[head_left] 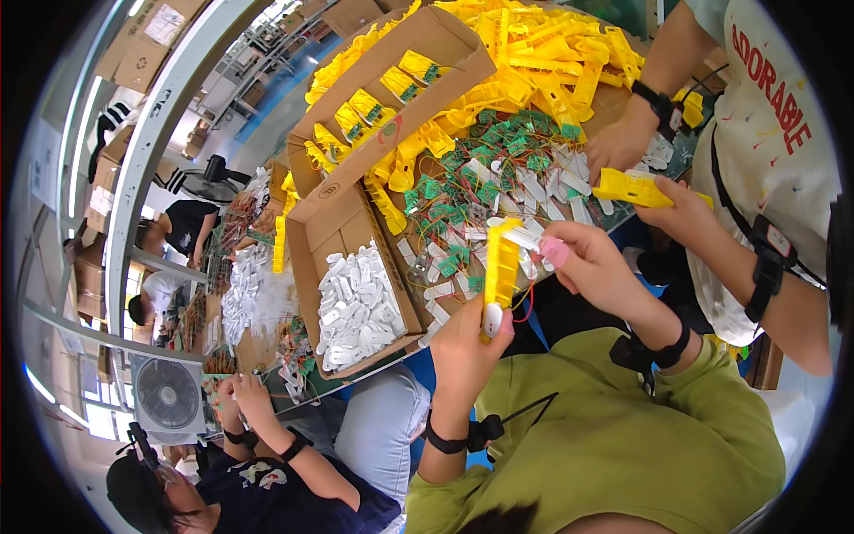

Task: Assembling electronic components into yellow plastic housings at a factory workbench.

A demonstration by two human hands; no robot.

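Note:
My left hand point(464, 349) grips the lower end of a long yellow plastic housing point(501, 271), held upright above the table edge. A white oval piece point(492, 319) shows at the housing's lower end, by my thumb. My right hand point(594, 269), with a pink cover on a fingertip, is closed on a slim white plastic piece point(523, 238). That piece reaches to the top of the housing; whether it is seated in it I cannot tell. Thin red wires point(528, 307) hang below, between my hands.
Beyond my hands spreads a pile of green circuit boards point(489, 182) with wires and white parts. Yellow housings point(543, 62) are heaped behind. Left stand a cardboard box of white pieces point(298, 249) and another with yellow parts point(480, 67). Co-workers' hands point(680, 214) work at right and left.

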